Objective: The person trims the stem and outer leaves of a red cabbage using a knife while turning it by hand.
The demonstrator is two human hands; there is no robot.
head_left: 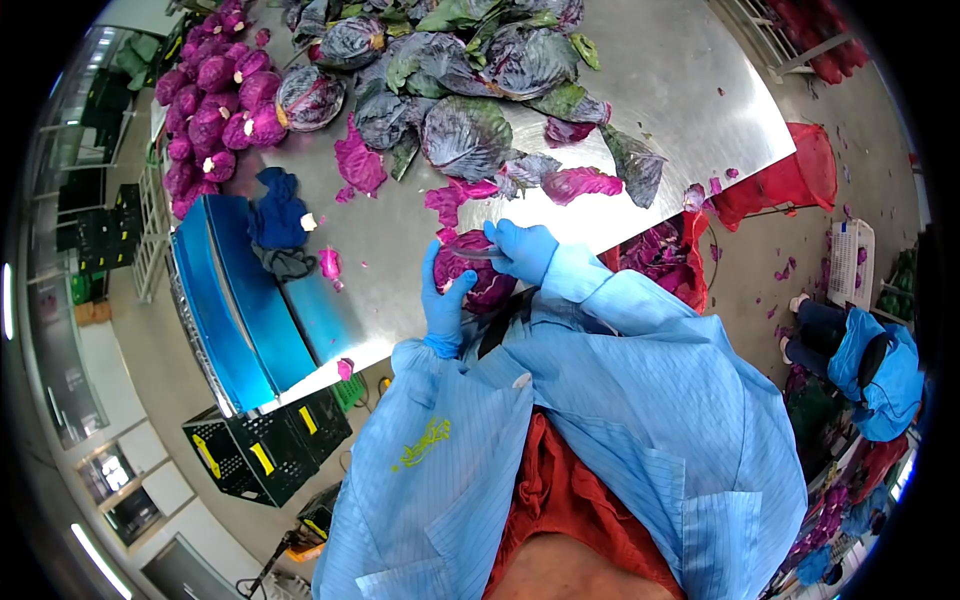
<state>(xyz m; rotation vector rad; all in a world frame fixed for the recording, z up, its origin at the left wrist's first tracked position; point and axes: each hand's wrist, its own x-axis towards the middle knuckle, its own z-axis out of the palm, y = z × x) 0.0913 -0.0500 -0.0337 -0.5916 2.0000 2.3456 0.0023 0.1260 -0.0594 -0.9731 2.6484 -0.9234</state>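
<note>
A red cabbage [486, 287] is at the near edge of the steel table, against the front of my body. My left hand [445, 300], in a blue glove, is wrapped round its left side. In my right hand [522, 250], also gloved, is a knife [474, 253], its blade lying across the top of the cabbage. Torn purple leaves [460, 198] lie just beyond my hands. Further back is a heap of cabbages with dark outer leaves [465, 135].
Peeled cabbages [215, 110] are piled at the back left, near a blue metal box [235, 290] and dark cloths [278, 215]. Red bags [690, 260] with leaves hang by the table's right edge [740, 130]. Black crates [265, 450] stand lower left. A person [875, 375] is at far right.
</note>
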